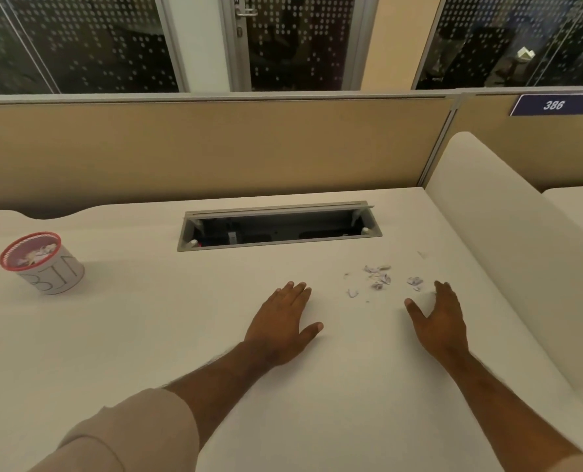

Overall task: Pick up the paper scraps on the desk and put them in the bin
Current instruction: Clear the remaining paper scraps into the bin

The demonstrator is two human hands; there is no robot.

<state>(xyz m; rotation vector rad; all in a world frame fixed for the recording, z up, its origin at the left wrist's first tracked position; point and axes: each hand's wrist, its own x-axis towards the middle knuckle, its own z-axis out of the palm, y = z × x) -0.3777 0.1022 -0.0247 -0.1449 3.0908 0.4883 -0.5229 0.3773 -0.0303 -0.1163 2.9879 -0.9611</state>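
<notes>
Several small crumpled paper scraps [380, 278] lie scattered on the white desk [147, 335], right of centre. My left hand [281, 323] lies flat on the desk, fingers straight, just left of the scraps and holding nothing. My right hand [438, 318] hovers or rests to their right, fingers spread, its fingertips close to the rightmost scrap [414, 282]. The bin [50, 272], a small white cylinder with a red rim and "BIN" written on its side, stands at the far left and holds some paper.
An open cable tray slot [278, 226] is set into the desk behind the scraps. A tan partition [215, 148] runs along the back edge. A white side divider [508, 240] borders the desk on the right.
</notes>
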